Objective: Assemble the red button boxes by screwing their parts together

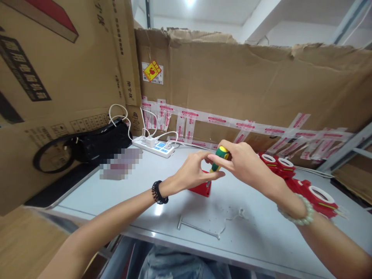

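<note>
A screwdriver (220, 158) with a green and yellow handle stands tilted over a red block-like part (200, 189) on the table. My right hand (242, 161) is wrapped round the top of the handle. The thumb and fingers of my left hand (194, 169) curl round the lower handle, close above the red part. A short length of the metal shaft shows below my left thumb, its tip at the red part. My left hand and wrist cover some of the red part. Nearer to me lies a T-shaped metal rod (200, 228), a thin white string at its end.
Several red parts with white rings (321, 194) lie at the right. A white power strip (154, 147) with plugs and cables stands at the back, a black bag (99, 143) at the left. Cardboard (232, 81) walls the back and left. Dark crumbs dot the table (139, 193).
</note>
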The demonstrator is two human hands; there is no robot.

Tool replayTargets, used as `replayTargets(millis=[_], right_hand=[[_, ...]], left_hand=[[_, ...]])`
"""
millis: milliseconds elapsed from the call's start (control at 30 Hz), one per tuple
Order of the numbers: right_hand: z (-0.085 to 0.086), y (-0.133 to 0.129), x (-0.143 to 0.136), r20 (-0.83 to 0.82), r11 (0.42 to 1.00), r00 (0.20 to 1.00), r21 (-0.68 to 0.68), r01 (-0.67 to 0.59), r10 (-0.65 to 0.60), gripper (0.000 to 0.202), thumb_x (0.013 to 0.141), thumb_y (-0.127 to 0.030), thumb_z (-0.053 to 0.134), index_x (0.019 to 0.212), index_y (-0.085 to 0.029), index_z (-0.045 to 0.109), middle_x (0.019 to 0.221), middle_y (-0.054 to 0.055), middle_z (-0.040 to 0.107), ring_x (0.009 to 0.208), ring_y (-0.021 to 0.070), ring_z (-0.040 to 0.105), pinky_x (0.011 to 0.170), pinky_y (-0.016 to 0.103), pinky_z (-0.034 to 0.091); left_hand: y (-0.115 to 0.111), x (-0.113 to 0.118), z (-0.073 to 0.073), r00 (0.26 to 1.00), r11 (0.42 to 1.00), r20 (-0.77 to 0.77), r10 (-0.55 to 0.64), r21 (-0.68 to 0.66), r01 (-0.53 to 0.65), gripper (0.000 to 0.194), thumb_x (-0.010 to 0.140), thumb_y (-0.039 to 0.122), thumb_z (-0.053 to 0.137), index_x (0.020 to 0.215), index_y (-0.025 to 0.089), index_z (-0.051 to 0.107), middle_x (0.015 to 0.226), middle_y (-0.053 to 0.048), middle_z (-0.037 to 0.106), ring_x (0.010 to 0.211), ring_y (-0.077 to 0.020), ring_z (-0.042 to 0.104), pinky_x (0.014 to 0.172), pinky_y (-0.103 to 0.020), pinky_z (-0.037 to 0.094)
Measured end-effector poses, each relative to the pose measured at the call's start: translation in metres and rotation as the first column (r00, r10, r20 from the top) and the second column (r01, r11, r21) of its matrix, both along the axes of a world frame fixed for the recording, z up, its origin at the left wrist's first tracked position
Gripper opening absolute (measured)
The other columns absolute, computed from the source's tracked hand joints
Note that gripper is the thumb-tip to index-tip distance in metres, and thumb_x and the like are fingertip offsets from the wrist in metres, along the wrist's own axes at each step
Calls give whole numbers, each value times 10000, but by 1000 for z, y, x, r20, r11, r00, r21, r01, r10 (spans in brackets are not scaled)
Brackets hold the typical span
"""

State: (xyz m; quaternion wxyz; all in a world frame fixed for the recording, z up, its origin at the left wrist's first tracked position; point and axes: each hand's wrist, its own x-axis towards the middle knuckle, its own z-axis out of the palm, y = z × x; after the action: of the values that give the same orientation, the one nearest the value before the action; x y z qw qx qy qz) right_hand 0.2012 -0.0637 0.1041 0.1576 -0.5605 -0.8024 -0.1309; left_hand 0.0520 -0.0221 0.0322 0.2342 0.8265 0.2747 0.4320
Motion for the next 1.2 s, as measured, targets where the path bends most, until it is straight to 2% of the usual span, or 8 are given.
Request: replayTargets(millis=[133, 300, 467, 600, 833, 1033, 1100, 1200], right_hand=[[-3, -1, -6, 69, 992, 994, 91, 81, -88, 411, 884, -531, 379, 806, -174, 567, 600, 50, 602, 512, 181, 531, 469, 275, 259], [5, -5, 4, -94, 970, 968, -53, -238, 233, 285, 914, -342, 401, 1131, -202, 521, 994, 54, 655, 824, 165, 604, 665, 256, 399], [-4, -1, -4, -80, 997, 995, 54, -52, 56, 268, 852, -456, 508, 859, -193, 558, 598, -8, 594, 501, 137, 504, 496, 248, 303], [-9, -2, -12, -18, 985, 998, 156, 70, -68, 397, 838, -571, 459, 816, -191, 569, 568, 10, 586, 485, 162, 513, 471, 259, 252], [3, -9, 2, -115, 955, 949, -6, -296, 293, 249, 920, -286, 434, 1088, -215, 604, 987, 45, 655, 832, 145, 607, 727, 251, 419], [-12, -3, -7, 95, 971, 991, 227, 74, -98, 367, 886, -447, 457, 830, -138, 648, 696, 76, 658, 564, 214, 603, 502, 303, 340], [-14, -3, -7, 93, 969, 990, 236, 79, -104, 406, 888, -485, 426, 819, -150, 646, 671, 65, 661, 555, 218, 607, 492, 303, 331], [-8, -6, 1, -1, 989, 997, 126, -72, 73, 352, 910, -408, 413, 1079, -171, 611, 857, 58, 699, 720, 197, 641, 591, 290, 408]], left_hand=[[4, 6, -5, 998, 999, 44, 33, -20, -32, 265, 742, 397, 646, 721, 148, 559, 628, 34, 548, 550, -81, 438, 513, -217, 332], [9, -4, 2, 995, 995, -58, -85, -47, 82, 195, 807, 335, 562, 748, 151, 585, 634, 34, 554, 552, -76, 435, 515, -209, 327], [2, 1, 3, 999, 996, 25, -48, -75, 49, 171, 763, 316, 610, 813, 162, 556, 677, 46, 565, 576, -75, 451, 524, -198, 337], [1, 7, 0, 994, 996, 102, 35, -86, -26, 217, 726, 326, 646, 785, 148, 535, 691, 29, 553, 589, -86, 450, 517, -204, 338], [5, 1, 4, 992, 979, 7, -129, -156, 129, 251, 789, 375, 603, 712, 135, 606, 613, 11, 583, 572, -92, 476, 552, -219, 374], [-5, 8, 1, 996, 994, 78, 40, -103, -32, 238, 673, 354, 723, 736, 157, 604, 696, 14, 625, 596, -94, 496, 548, -213, 381], [-5, 8, 1, 995, 994, 83, 61, -93, -53, 246, 679, 360, 715, 696, 153, 583, 644, 20, 602, 583, -95, 492, 546, -215, 384], [1, 3, 2, 998, 994, 47, -42, -96, 47, 213, 765, 353, 627, 732, 146, 589, 646, 15, 601, 608, -101, 525, 570, -217, 396]])
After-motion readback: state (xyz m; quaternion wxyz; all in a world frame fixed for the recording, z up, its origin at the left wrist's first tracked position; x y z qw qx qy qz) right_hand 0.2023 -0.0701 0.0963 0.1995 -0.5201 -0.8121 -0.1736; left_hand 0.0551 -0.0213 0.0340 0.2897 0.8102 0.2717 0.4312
